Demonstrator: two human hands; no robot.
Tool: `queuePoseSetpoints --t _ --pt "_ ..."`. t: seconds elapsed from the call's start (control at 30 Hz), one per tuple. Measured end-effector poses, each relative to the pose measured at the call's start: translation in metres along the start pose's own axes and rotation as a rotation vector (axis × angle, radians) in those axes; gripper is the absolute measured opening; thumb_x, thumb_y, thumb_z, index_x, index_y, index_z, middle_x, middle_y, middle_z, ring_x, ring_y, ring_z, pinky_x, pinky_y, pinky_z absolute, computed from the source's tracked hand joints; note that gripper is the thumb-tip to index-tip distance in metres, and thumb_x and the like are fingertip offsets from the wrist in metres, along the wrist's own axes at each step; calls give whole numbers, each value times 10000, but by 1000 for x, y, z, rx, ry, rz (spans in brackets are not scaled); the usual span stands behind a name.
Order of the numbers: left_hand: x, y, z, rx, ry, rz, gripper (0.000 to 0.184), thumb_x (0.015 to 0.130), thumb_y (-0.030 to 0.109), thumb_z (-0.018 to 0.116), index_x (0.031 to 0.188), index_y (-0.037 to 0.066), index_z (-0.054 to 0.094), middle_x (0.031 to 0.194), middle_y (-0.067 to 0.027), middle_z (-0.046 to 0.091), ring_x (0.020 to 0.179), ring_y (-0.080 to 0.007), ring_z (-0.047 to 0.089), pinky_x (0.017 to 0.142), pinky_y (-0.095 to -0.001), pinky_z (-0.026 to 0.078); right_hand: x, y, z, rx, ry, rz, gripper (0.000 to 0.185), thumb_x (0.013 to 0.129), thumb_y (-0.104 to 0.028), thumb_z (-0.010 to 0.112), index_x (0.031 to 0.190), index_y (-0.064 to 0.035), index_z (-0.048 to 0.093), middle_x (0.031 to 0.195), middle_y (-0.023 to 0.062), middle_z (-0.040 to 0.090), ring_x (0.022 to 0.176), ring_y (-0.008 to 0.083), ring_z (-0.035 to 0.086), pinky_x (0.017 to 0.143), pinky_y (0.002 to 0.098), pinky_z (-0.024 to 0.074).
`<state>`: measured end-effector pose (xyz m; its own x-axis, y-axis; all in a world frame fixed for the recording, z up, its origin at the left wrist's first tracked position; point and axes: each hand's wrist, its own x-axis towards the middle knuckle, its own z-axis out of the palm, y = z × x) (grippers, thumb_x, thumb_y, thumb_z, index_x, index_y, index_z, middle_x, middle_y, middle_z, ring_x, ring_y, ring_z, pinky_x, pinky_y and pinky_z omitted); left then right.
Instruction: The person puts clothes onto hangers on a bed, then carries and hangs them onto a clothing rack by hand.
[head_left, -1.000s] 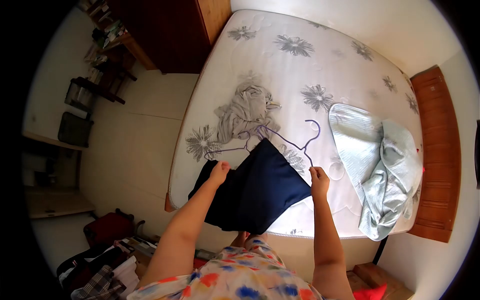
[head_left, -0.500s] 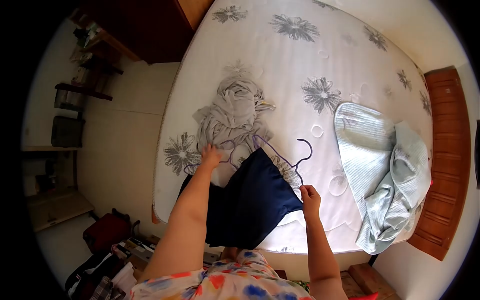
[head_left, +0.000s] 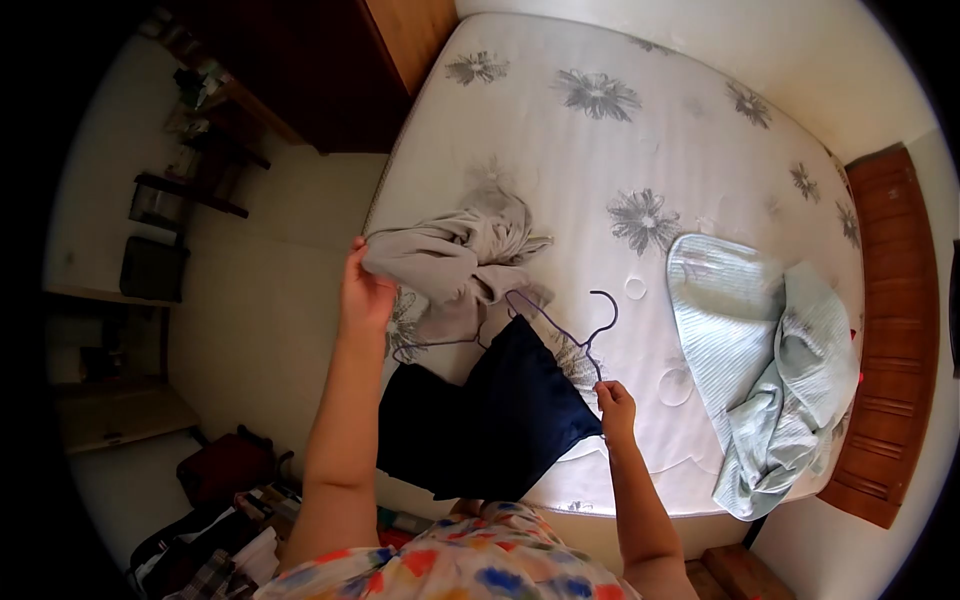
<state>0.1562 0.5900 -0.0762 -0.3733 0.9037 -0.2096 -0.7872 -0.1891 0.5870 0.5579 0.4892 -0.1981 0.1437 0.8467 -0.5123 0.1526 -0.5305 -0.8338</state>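
Note:
My left hand (head_left: 367,292) is closed on the edge of a crumpled grey cloth garment (head_left: 450,255), lifting part of it off the mattress. In my right hand (head_left: 616,410) is the end of a dark purple clothes hanger (head_left: 597,330), whose hook points up and left. A navy blue garment (head_left: 520,420) hangs between my forearms, with one corner by my right hand. A second purple hanger (head_left: 435,346) lies at its left side, its upper part hidden under the grey garment.
A bare white mattress (head_left: 560,160) with grey flower prints lies before me. A pale green striped blanket (head_left: 750,330) is bunched on its right side, near a wooden headboard (head_left: 885,350). A dark red bag (head_left: 225,468) stands on the floor at left.
My left hand has moved up and left from beside the second hanger and now grips the grey garment, drawing it out and up. My right hand stays on its hanger.

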Motion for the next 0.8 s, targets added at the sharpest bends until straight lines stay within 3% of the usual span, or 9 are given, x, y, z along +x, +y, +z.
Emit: queuePoseSetpoints --t 0.07,0.27,0.47,0.63,0.77,0.8 --pt "-8 26 6 -24 -121 13 106 880 105 497 968 141 545 987 -52 604 983 -215 576 888 -371 466 -12 -11 0 27 -6 -22 167 863 -167 616 791 -16 616 565 -42 475 510 36 404 472 209 311" --pt "-82 90 78 -28 -201 -13 125 880 110 508 987 147 561 955 -28 600 953 -188 583 882 -347 466 -63 -20 2 17 -3 -78 180 874 -187 593 794 -27 614 594 -39 472 538 38 393 499 202 291" --pt "-140 143 83 3 -251 -26 128 886 86 508 995 133 556 949 -17 590 933 -157 574 878 -325 455 -105 5 22 67 75 -100 168 852 -188 612 788 -33 595 602 -25 493 539 52 417 502 215 324" --pt "-196 173 81 75 -396 -44 120 916 104 486 1019 127 542 968 -18 584 951 -157 559 893 -333 427 -125 73 53 -48 75 -162 140 841 -175 605 855 -37 581 640 -15 503 584 73 460 536 222 361" --pt "-222 194 75 105 -505 -93 125 933 126 479 1033 131 553 985 -10 587 949 -150 553 887 -337 419 -127 130 71 -152 -168 -74 198 814 -146 602 984 -45 611 683 27 532 608 114 501 591 256 420" --pt "-229 199 76 97 -488 -92 128 933 130 481 1037 130 556 986 -9 587 952 -147 553 886 -337 419 -118 154 73 -440 -76 -315 301 782 -126 623 1063 -21 604 777 60 591 696 144 561 664 264 456"
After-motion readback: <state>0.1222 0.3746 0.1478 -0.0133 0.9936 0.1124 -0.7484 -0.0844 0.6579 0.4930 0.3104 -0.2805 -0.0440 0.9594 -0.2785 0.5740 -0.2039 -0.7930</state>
